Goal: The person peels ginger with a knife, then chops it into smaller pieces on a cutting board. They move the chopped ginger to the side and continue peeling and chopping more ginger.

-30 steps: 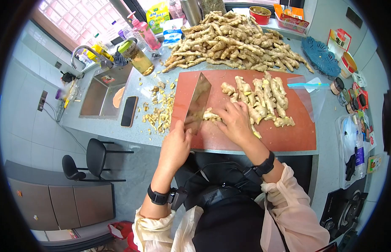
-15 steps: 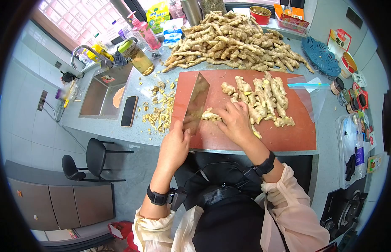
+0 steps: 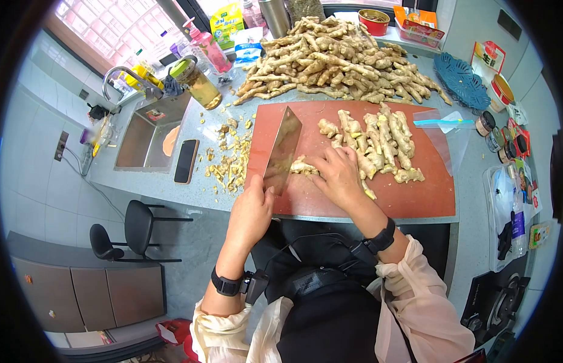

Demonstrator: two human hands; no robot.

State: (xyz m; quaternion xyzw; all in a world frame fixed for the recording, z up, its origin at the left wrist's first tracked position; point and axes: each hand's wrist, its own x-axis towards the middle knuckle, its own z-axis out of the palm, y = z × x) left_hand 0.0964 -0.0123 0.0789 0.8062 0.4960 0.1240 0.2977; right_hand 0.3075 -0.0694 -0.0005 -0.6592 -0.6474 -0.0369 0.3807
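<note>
My left hand (image 3: 253, 209) is closed round the handle of a broad cleaver (image 3: 283, 148), whose blade stands up over the left part of the red cutting board (image 3: 414, 196). Just right of the blade lies a small ginger piece (image 3: 301, 165), with the fingers of my right hand (image 3: 339, 175) pressed on its right end. Beyond my right hand, several peeled-looking ginger roots (image 3: 384, 136) lie side by side on the board. Scraps of ginger (image 3: 230, 160) are scattered left of the board. The cleaver hides part of the board.
A large ginger heap (image 3: 336, 60) rises behind the board. To the left are a phone (image 3: 186, 161), a lidded jar (image 3: 200, 85) and the sink (image 3: 145, 139). A plastic bag (image 3: 445, 142), a blue tray (image 3: 460, 78) and small jars (image 3: 485, 123) are at right.
</note>
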